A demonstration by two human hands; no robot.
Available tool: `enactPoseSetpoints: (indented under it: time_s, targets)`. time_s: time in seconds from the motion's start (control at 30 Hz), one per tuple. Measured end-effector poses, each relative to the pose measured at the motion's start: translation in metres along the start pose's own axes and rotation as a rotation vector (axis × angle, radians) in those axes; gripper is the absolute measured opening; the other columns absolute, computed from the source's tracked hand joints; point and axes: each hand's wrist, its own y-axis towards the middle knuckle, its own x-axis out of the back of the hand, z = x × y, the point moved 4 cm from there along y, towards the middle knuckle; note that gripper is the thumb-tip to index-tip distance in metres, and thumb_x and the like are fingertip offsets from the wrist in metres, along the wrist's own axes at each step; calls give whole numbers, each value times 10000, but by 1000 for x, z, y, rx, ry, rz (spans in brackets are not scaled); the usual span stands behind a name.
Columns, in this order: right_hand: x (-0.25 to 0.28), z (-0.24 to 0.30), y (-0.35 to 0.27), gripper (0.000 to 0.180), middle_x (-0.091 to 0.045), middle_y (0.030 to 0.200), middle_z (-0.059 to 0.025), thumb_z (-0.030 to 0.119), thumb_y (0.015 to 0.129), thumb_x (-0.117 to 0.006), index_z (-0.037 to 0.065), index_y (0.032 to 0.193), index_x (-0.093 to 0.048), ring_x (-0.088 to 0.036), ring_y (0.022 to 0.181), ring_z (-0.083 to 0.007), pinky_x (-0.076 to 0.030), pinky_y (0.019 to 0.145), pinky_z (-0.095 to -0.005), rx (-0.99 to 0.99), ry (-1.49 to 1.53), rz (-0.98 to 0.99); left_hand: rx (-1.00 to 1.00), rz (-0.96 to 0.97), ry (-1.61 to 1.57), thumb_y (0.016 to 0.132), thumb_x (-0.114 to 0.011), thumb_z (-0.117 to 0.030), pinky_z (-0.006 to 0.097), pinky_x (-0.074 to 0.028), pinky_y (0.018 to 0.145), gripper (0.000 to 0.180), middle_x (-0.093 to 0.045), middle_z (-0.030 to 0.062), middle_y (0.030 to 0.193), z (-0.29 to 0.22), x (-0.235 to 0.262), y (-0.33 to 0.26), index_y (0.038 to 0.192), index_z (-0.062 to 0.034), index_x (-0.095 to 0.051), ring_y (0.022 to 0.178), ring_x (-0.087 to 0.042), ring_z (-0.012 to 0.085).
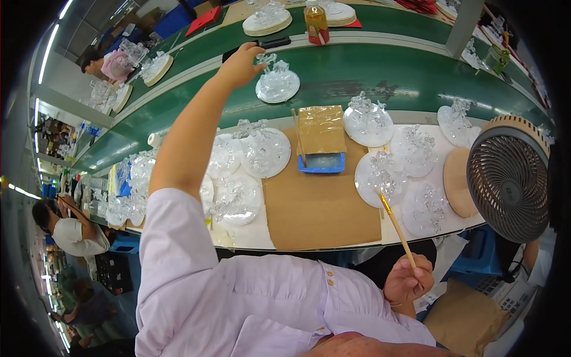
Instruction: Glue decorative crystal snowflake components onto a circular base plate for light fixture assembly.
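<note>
My left hand [241, 65] reaches far out over the green belt. Its thumb and forefinger close about the left edge of a clear figurine on a round white disc [278, 86]. Low at the right, my right hand [409, 278] grips a paintbrush [395, 229] by its wooden handle. The brush tip points up and left, at a clear figurine on another white disc [372, 181]; whether it touches cannot be told. Between the arms lies a flat cardboard sheet [321, 214]. On it stands a blue tray [322, 163] of whitish contents, partly covered by a taped cardboard flap [321, 128].
Several white discs with clear figurines crowd the bench at left [238, 199] and right [423, 208]. A black fan [508, 184] stands at the right edge. Beyond the green belt [357, 68] are a bottle of amber liquid [316, 24] and more discs. Other people sit at far left.
</note>
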Motion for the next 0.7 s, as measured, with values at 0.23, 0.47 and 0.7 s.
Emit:
enactPoseSetpoints:
  time_s: [0.23, 0.47, 0.7]
  targets:
    - [3, 2, -9, 256, -555, 1025, -169, 161, 986, -541, 66, 1220, -498, -519, 843, -202, -482, 650, -269, 2, -20, 9, 3, 281, -252, 899, -646, -215, 380, -482, 908, 288, -648, 129, 1129, -60, 85, -102, 1148, -71, -644, 1058, -605, 302]
    - [-7, -3, -11, 240, -588, 930, -157, 189, 1005, -504, 62, 1209, -500, -540, 679, -157, -476, 540, -245, -14, -146, 97, -25, 185, -147, 883, -664, -235, 410, -478, 934, 417, -574, 105, 1266, -70, 86, -175, 1267, -112, -557, 1141, -552, 330]
    - [-23, -1, -15, 249, -615, 927, -163, 208, 1003, -510, 42, 1189, -509, -538, 660, -156, -467, 552, -252, 47, -254, 177, 31, 119, -181, 862, -671, -226, 405, -503, 842, 301, -670, 148, 1056, -55, 25, -134, 1126, -87, -635, 974, -625, 361]
